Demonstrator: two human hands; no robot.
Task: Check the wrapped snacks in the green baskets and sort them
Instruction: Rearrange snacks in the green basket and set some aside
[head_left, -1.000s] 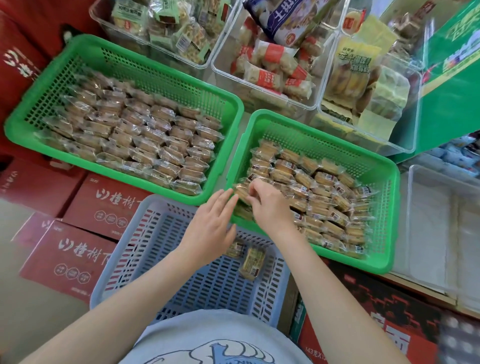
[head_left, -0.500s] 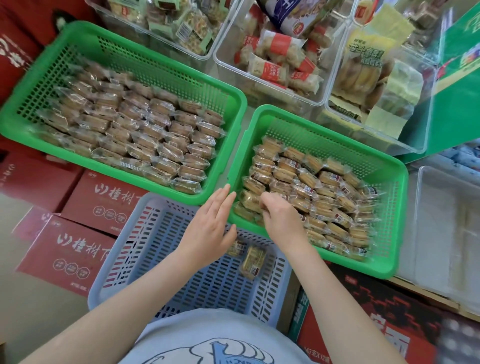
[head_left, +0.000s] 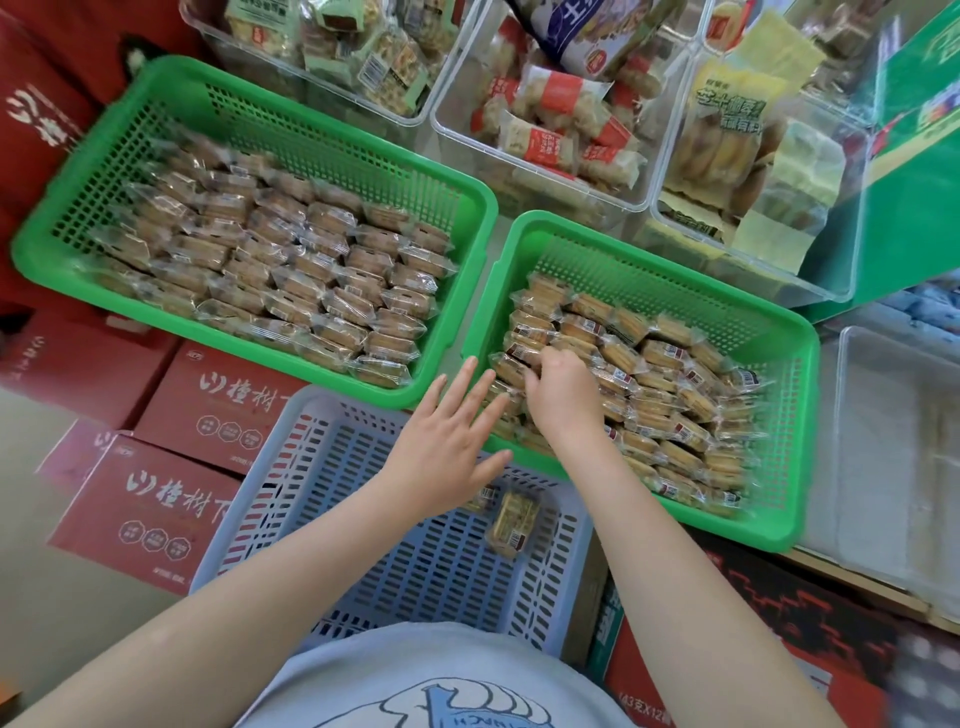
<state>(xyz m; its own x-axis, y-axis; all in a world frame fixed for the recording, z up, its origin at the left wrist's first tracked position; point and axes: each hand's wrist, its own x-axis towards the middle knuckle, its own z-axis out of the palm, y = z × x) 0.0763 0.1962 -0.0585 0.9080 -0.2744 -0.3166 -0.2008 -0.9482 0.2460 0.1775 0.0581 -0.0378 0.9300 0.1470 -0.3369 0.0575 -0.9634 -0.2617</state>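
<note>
Snack check, 2 green baskets, 1 blue-grey reject basket.

Landmark: blue-grey basket (head_left: 363, 525), holding 2 snack packs (head_left: 511, 519). Beyond its left corner, the left green basket (head_left: 249, 104), packed in tidy rows. Over its far rim, the left hand (head_left: 441, 452), fingers straight and spread, holding nothing, tips reaching the near rim of the right green basket (head_left: 779, 467). Beyond its right corner, the right hand (head_left: 563, 392), fingers curled down among that basket's wrapped snacks (head_left: 649, 395); whether 1 is pinched cannot be told. Risk: slick, crowded wrappers could let a neighbouring pack lift or slide out with the chosen 1, mixing the sort.
</note>
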